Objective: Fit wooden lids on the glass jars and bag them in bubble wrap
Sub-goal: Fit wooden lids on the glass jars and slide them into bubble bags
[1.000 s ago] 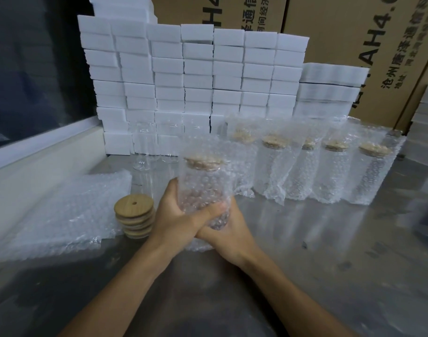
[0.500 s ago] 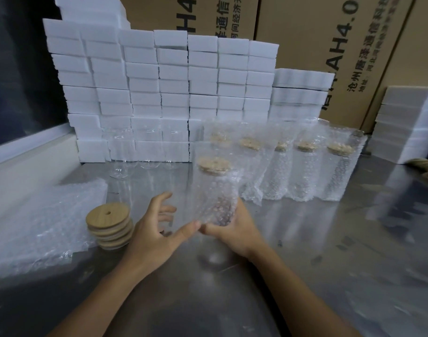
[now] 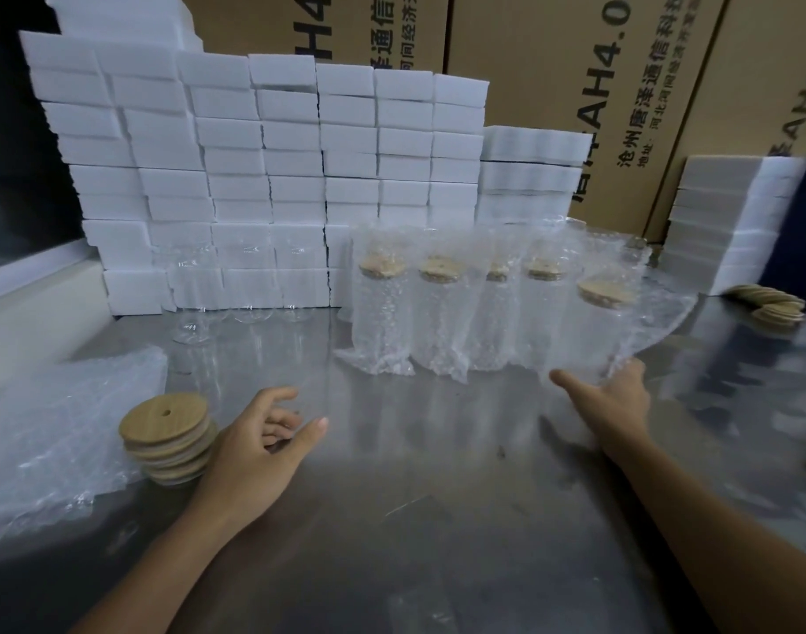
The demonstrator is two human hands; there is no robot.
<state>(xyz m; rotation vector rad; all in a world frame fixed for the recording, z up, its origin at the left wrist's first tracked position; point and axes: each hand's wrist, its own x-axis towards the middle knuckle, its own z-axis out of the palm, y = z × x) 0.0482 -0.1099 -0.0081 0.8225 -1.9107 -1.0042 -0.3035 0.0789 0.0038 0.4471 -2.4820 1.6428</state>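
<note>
The right hand (image 3: pixel 614 402) grasps the base of a bagged jar (image 3: pixel 609 322), its wooden lid tilted, just beside the end of the wrapped row (image 3: pixel 442 313). To finish well, stand it upright, touching its neighbour, and let go only once it is steady. The left hand (image 3: pixel 254 450) hangs released over the bench (image 3: pixel 438 519), right next to the lid stack (image 3: pixel 168 437); bare jars (image 3: pixel 195 295) wait beyond it.
</note>
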